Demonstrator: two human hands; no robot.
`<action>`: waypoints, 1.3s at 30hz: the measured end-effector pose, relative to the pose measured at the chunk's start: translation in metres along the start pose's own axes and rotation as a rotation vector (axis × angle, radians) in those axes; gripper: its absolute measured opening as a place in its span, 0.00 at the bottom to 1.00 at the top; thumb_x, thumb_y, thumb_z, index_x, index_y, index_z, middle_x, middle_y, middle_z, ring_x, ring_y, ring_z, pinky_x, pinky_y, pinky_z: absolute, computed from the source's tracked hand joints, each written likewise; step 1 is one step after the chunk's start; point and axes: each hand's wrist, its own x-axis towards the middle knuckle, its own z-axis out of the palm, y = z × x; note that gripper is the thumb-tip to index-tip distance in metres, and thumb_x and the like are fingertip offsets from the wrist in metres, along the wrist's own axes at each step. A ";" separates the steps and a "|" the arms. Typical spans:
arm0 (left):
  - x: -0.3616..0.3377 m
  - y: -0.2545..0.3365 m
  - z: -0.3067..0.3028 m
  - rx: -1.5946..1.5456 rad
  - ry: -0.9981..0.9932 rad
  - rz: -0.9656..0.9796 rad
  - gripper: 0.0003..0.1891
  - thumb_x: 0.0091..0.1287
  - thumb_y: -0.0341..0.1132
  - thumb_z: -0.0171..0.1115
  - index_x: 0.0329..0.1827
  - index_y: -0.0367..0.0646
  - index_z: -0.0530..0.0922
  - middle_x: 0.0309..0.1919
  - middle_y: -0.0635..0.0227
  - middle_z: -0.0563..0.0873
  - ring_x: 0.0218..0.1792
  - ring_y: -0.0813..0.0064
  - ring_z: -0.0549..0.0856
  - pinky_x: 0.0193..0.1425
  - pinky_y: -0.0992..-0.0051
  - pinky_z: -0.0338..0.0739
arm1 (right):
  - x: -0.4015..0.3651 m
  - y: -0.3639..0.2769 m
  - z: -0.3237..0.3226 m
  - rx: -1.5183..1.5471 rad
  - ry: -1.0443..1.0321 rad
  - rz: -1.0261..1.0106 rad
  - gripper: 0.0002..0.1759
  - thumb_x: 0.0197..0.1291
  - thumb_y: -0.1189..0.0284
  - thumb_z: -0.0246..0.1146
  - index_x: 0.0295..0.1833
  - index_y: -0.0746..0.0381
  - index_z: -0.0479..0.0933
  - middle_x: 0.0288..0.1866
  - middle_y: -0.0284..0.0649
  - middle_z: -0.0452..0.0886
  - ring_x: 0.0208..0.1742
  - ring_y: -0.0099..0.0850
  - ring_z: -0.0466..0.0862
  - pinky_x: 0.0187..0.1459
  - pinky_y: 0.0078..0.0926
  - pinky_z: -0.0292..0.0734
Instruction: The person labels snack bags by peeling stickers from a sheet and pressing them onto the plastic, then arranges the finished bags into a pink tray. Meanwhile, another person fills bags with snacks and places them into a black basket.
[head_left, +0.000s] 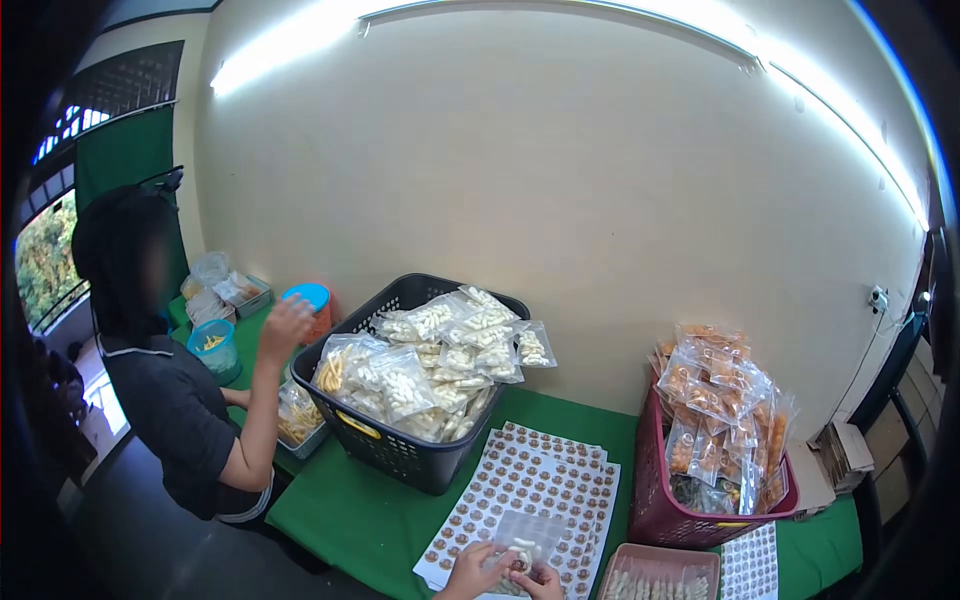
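Note:
At the bottom of the head view, my left hand (472, 574) grips a small clear plastic bag (530, 530) with white stick-shaped pieces inside. My right hand (542, 582) is closed at the bag's lower right side, its fingers by a round brown-and-white sticker that shows on the bag. Both hands are over sheets of round stickers (540, 470), which lie overlapping on the green tablecloth (385, 510). Just to the right of my hands stands a pink tray (662, 556) with rows of pale sticks.
A black basket (400, 455) heaped with bagged white snacks stands behind the sheets. On the right, a maroon basket (690, 525) holds bagged orange snacks. A co-worker (190, 400) stands at left with one hand raised, near a blue-lidded container (312, 310) and a tub (213, 348).

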 end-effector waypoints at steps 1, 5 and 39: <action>0.004 0.001 0.002 -0.030 0.004 -0.020 0.10 0.62 0.35 0.58 0.34 0.34 0.79 0.35 0.68 0.82 0.37 0.82 0.79 0.38 0.80 0.72 | -0.002 -0.008 -0.008 -0.068 -0.046 0.022 0.30 0.54 0.67 0.64 0.61 0.65 0.64 0.52 0.44 0.74 0.49 0.33 0.76 0.47 0.32 0.72; 0.018 0.009 0.012 -0.697 0.019 -0.315 0.10 0.64 0.32 0.55 0.42 0.33 0.77 0.35 0.67 0.82 0.38 0.81 0.80 0.44 0.80 0.73 | 0.003 -0.003 -0.038 -0.163 -0.271 0.093 0.28 0.54 0.67 0.64 0.60 0.61 0.66 0.51 0.42 0.75 0.49 0.33 0.76 0.46 0.33 0.73; 0.019 -0.033 -0.065 -0.400 0.036 -0.228 0.07 0.56 0.30 0.64 0.34 0.36 0.80 0.31 0.68 0.83 0.33 0.82 0.80 0.40 0.81 0.74 | 0.053 -0.073 0.088 -0.030 -0.059 -0.338 0.03 0.48 0.81 0.64 0.29 0.67 0.77 0.29 0.35 0.76 0.32 0.20 0.74 0.35 0.16 0.67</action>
